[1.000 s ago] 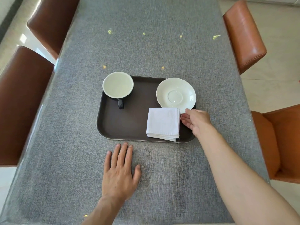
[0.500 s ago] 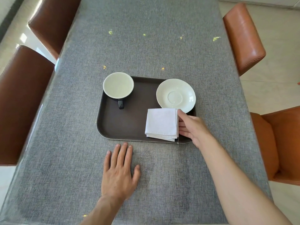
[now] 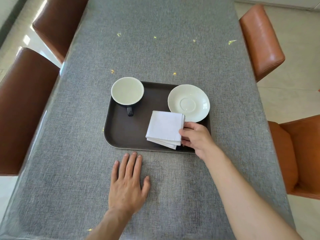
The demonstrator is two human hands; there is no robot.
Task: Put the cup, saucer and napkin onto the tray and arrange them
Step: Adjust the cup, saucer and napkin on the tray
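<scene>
A dark brown tray (image 3: 124, 135) lies on the grey table. In its far left corner stands the cup (image 3: 127, 90), white inside and dark outside, with its handle toward me. The white saucer (image 3: 188, 102) rests at the tray's far right. A folded white napkin (image 3: 164, 128) lies at the tray's near right, its far corner next to the saucer's rim. My right hand (image 3: 195, 137) grips the napkin's right edge with thumb on top and fingers below. My left hand (image 3: 127, 182) lies flat on the table just in front of the tray, fingers spread, holding nothing.
The grey cloth-covered table (image 3: 155, 40) runs away from me. Two brown leather chairs (image 3: 26, 108) stand along its left side. Two orange chairs (image 3: 259, 40) stand along its right side. Pale floor tiles show beyond both edges.
My right hand moved from the saucer's near rim onto the napkin's right edge and took hold of it. The napkin has turned slightly. My left hand stayed put.
</scene>
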